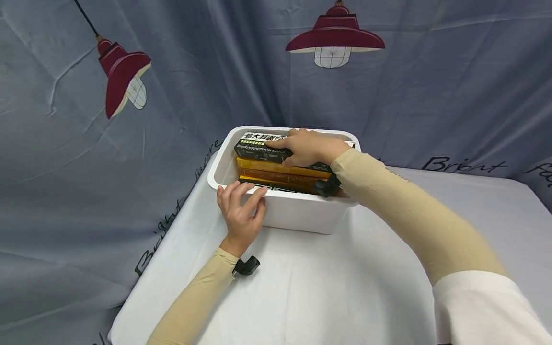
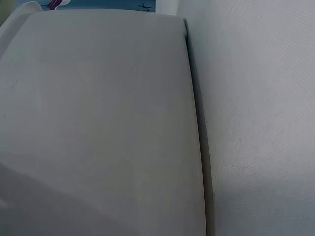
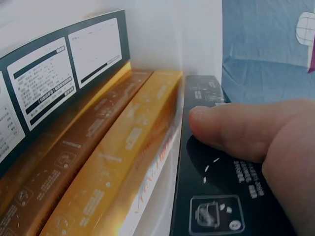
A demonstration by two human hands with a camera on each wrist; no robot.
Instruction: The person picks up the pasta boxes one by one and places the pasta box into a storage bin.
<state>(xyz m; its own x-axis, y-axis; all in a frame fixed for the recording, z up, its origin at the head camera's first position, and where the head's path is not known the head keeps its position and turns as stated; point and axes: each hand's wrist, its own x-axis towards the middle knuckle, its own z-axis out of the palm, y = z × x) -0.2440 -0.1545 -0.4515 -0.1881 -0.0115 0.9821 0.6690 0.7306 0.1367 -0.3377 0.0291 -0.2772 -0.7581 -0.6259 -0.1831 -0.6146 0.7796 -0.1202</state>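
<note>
A white plastic bin point(image 1: 297, 213) stands on the table with several flat boxes upright in it. My right hand point(image 1: 308, 147) grips the black pasta box point(image 1: 258, 149) at the bin's far side, its top face lettered "Blackpepperflavorsauce". In the right wrist view the thumb point(image 3: 236, 128) lies against the dark face of that box, while the other fingers are hidden there. My left hand point(image 1: 241, 215) holds the bin's near rim toward the left corner, fingers hooked over it. The left wrist view shows the bin's outer wall point(image 2: 98, 118) but not the hand.
Beside the black box stand a yellow box point(image 3: 123, 147) and a brown box point(image 3: 78, 142); a dark box with white label panels point(image 3: 44, 78) is at the near wall. White cloth covers the table point(image 1: 302, 287). A blue-grey curtain point(image 1: 194, 72) hangs behind.
</note>
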